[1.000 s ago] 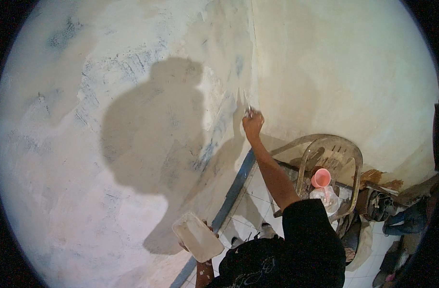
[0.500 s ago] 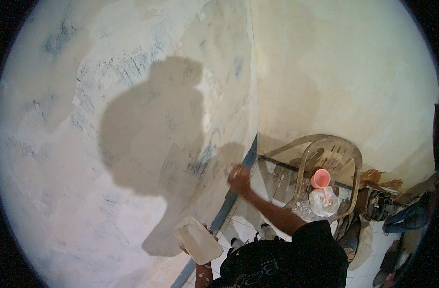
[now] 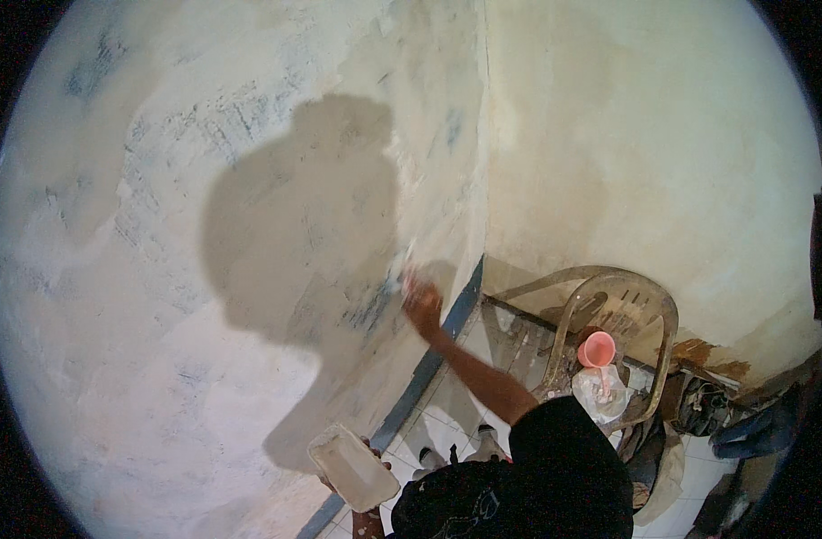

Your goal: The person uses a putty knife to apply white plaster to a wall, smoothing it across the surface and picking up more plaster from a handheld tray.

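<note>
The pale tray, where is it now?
In the head view, the pale tray is low, left of centre, held in the left hand, overlapping the blue skirting strip.

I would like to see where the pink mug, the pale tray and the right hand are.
Pink mug (image 3: 597, 349): head view, on its inner surface.
Pale tray (image 3: 375, 494): head view, on its near end.
Right hand (image 3: 422, 310): head view, on its middle.

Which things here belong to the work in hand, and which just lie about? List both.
Seemingly in use:
cream rectangular tray, in the left hand
white wall with bluish patches, at the right hand

Apparently lying about:
worn brown plastic chair
pink plastic mug
dark blue cloth
</note>
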A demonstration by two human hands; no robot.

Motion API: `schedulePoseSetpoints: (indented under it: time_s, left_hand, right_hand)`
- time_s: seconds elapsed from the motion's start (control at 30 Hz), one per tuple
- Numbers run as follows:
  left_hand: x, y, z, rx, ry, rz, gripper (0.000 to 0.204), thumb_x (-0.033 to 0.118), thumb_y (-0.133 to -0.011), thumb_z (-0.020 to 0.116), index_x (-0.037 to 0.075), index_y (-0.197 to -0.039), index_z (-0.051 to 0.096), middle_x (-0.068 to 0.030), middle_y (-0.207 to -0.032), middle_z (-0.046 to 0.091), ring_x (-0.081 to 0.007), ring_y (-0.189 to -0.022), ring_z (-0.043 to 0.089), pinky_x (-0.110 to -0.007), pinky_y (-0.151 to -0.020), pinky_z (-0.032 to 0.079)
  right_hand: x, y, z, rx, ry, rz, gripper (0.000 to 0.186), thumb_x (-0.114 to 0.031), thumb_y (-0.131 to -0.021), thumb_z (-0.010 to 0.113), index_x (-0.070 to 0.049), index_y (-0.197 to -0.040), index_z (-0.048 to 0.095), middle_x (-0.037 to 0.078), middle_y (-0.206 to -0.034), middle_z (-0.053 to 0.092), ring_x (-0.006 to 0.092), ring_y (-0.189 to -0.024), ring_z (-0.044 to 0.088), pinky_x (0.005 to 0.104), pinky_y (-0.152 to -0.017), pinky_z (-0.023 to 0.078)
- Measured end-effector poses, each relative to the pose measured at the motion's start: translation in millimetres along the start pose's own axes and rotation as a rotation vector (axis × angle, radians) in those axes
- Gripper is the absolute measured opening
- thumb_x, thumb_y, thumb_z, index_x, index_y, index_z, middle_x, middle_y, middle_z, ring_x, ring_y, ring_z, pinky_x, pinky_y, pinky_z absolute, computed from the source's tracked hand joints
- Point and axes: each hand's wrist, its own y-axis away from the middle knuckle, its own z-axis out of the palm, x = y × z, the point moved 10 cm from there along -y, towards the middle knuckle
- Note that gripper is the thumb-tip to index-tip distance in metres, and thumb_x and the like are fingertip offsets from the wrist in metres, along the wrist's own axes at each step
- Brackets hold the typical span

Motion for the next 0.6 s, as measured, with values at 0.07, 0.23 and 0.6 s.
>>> schedulePoseSetpoints:
  time_s: [0.07, 0.23, 0.6]
  left_hand:
    - [3, -20, -13, 0.008, -0.335, 0.037, 0.082, 0.072, -0.074, 0.035, 0.009, -0.127, 0.037, -0.0172, -0.113, 0.053, -0.0334, -0.083, 0.058, -0.049, -0.066, 0.047]
    - [-10, -33, -1, 0.034, -0.052, 0.086, 0.081, 0.072, -0.075, 0.035, 0.011, -0.128, 0.037, -0.0175, -0.113, 0.053, -0.0346, -0.083, 0.057, -0.049, -0.068, 0.047]
    - [1, 18, 48, -0.116, 0.435, 0.041, 0.099, 0.077, -0.066, 0.045, 0.008, -0.134, 0.026, -0.0249, -0.119, 0.045, -0.0447, -0.096, 0.052, -0.063, -0.07, 0.045]
  right_hand:
    - [-15, 57, -82, 0.048, -0.458, 0.006, 0.056, -0.01, -0.065, 0.054, -0.004, -0.12, 0.048, 0.01, -0.102, 0.054, 0.0262, -0.097, 0.052, 0.0383, -0.089, 0.041]
    - [-17, 118, -81, -0.365, -1.092, 0.026, 0.042, -0.005, -0.071, 0.051, 0.0, -0.113, 0.055, 0.012, -0.094, 0.059, 0.0273, -0.086, 0.055, 0.0408, -0.077, 0.045]
    - [101, -27, 74, 0.322, -0.397, 0.435, 0.047, -0.021, -0.073, 0.056, -0.003, -0.116, 0.05, 0.02, -0.11, 0.053, 0.0376, -0.107, 0.047, 0.0505, -0.089, 0.035]
